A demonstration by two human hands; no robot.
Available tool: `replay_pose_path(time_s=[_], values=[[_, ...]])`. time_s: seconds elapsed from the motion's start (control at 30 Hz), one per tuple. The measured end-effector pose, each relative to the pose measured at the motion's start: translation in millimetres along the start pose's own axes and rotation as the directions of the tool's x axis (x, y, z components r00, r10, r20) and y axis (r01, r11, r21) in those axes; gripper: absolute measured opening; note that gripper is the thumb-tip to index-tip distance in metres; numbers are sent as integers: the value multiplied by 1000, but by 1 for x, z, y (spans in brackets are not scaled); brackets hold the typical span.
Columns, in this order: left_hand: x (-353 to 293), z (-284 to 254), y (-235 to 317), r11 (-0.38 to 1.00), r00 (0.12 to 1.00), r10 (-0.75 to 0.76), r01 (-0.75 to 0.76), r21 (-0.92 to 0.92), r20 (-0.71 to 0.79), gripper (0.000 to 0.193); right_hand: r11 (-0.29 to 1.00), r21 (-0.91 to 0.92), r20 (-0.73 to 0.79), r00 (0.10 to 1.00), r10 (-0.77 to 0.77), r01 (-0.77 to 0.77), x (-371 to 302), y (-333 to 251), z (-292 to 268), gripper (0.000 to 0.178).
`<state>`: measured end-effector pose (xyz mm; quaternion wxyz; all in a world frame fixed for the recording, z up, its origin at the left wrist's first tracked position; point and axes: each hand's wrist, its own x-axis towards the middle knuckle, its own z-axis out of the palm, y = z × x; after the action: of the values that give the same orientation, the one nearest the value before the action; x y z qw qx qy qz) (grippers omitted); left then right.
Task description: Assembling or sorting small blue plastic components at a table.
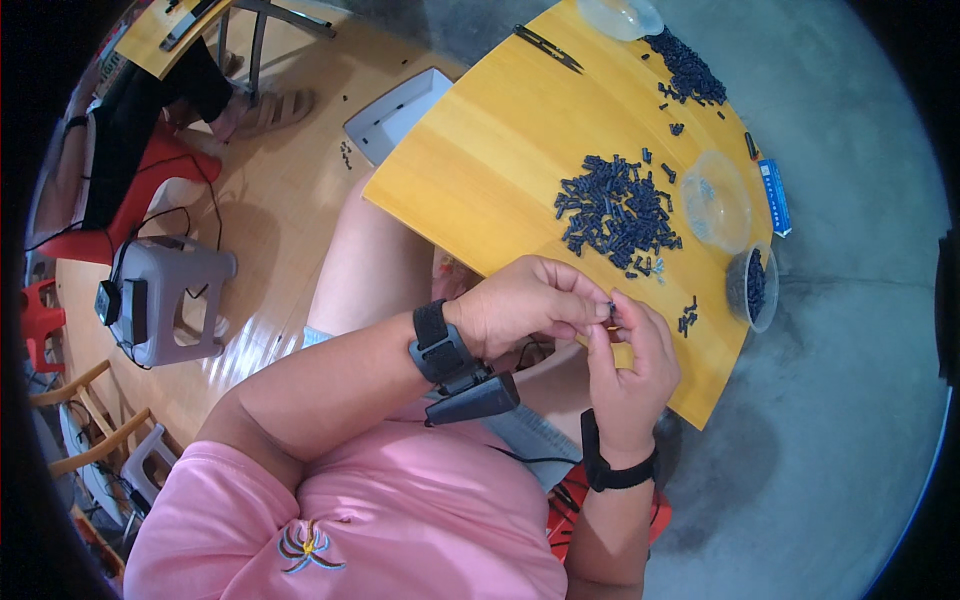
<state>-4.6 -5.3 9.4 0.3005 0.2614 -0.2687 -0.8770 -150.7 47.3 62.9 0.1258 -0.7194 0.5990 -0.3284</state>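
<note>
My left hand [535, 305] and my right hand [635, 370] meet at the table's near edge, their fingertips pinched together. Between them shows a small dark plastic part [611, 309], mostly covered by the fingers. Just beyond the hands, a heap of similar dark parts [612, 212] is spread on the yellow table [490, 140]. To the right of my fingers lies a small group of dark pieces [688, 317]. A few tiny clear pieces [659, 267] rest at the heap's near edge.
At right stand a clear plastic bowl [705, 205] and a clear tub [738, 290] containing dark parts. Farther off are another dark heap [692, 72], a clear container [615, 15], black snips [548, 48] and a blue box [775, 197]. A grey stool [175, 270] and a seated person are at left.
</note>
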Motion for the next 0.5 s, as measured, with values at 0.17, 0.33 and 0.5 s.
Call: replay_pose_path(time_s=[0.17,0.33,0.5], values=[[-3,-7,3,985,994,-95,102,-136,53,25,1000,-19,19,1000,-1,1,-1,4,0,29],[0,-3,0,993,994,-107,108,-48,23,23,999,-46,28,999,15,-14,0,4,-1,29],[2,-3,-5,998,998,-65,65,6,4,19,995,-103,97,995,-6,16,0,3,-4,31]])
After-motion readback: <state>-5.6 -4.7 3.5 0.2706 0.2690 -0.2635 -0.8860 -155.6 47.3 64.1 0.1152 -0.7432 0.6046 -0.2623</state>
